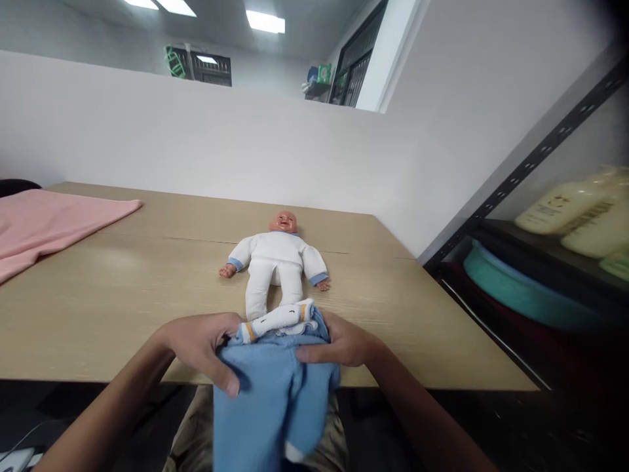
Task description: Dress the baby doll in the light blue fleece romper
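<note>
Fingers of the left hand and right hand are partly curled, pinching either side of the blue garment at the tabletop's near edge, by the doll's legs, where even tension should keep folds manageable.

A pink cloth lies spread on the wooden tabletop at 9 o'clock. At 3 o'clock, pale-yellow bottles with dark print sit on a shelf beside a perforated metal upright; a teal basin rests on the level below. Beyond the white wall, toward 12, are a green pack, a barred window and a lit ceiling panel.
</note>
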Available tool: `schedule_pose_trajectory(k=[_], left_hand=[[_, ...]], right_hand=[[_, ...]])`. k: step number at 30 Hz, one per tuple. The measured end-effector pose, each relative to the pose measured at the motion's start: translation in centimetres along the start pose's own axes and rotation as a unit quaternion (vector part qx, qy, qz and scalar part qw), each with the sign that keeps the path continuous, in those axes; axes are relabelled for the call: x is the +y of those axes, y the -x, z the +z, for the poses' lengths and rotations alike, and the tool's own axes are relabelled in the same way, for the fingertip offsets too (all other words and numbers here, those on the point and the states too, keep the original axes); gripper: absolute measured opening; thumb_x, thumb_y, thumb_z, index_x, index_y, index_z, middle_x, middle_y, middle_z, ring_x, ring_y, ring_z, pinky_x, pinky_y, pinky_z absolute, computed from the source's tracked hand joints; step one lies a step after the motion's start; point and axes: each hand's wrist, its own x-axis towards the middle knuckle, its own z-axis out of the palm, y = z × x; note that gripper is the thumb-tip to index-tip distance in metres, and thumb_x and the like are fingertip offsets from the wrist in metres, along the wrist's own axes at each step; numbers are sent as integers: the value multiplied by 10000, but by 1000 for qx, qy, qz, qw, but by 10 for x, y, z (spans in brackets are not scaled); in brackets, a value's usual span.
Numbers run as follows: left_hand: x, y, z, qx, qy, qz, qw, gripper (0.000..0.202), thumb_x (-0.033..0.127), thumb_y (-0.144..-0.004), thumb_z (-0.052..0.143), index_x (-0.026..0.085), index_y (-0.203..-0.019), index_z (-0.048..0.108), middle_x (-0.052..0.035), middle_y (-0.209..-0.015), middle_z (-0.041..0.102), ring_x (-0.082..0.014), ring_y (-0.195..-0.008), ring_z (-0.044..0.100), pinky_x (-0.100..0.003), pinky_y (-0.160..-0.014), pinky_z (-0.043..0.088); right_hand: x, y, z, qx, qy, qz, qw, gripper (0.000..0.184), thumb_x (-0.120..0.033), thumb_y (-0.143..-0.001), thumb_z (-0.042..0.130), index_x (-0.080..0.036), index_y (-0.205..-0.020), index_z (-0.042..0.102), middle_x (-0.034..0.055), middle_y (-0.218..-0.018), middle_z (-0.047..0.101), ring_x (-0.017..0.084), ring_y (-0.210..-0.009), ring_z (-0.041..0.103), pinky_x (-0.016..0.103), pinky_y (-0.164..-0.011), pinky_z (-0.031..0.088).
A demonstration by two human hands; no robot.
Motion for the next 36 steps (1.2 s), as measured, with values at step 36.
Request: schedule_pose_trajectory(k=[36], left_hand=[[-66,4,50,208,264,-34,941,662,703,-762,1012,152,-1096,856,-88,-1011,824,-241,-922,754,-291,-813,596]], right_hand=[[32,4,28,60,-162,69,983,801,-779,-733,986,-204,-1272,844,105,-1261,856,321,-1240,793,498,-1224,584]])
